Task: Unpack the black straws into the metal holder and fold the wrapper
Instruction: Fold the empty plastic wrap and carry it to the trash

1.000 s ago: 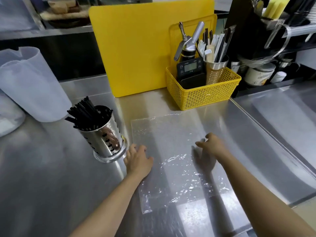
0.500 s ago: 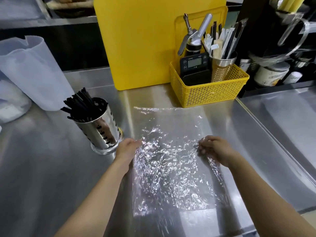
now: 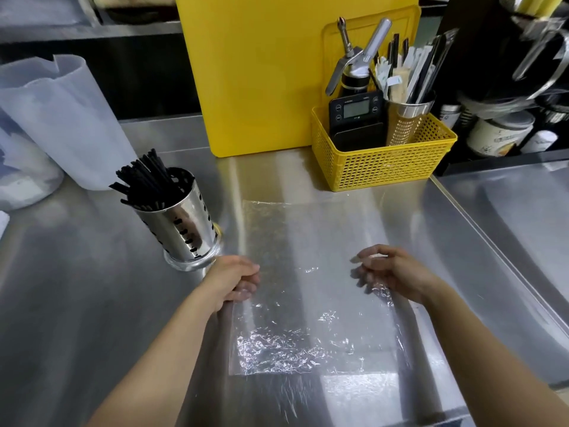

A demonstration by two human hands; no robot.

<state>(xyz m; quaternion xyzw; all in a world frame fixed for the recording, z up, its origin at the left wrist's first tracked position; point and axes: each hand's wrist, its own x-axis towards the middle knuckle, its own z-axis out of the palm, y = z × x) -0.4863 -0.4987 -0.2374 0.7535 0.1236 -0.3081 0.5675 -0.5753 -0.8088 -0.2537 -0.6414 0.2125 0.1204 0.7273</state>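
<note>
Right of the perforated steel holder [image 3: 184, 229] of thin black straws [image 3: 144, 180], your left hand [image 3: 231, 280] pinches the flat clear plastic wrapper [image 3: 308, 303] to fold it, though whether your curled right hand [image 3: 397, 272] grips it is unclear.

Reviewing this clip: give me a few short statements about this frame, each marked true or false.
1. The black straws stand in the metal holder. True.
2. The wrapper is folded into a small square. False: it lies spread flat on the counter.
3. The metal holder stands right of the wrapper. False: it stands left of it, near the left hand.
4. The yellow basket sits beyond the wrapper's far edge. True.
</note>
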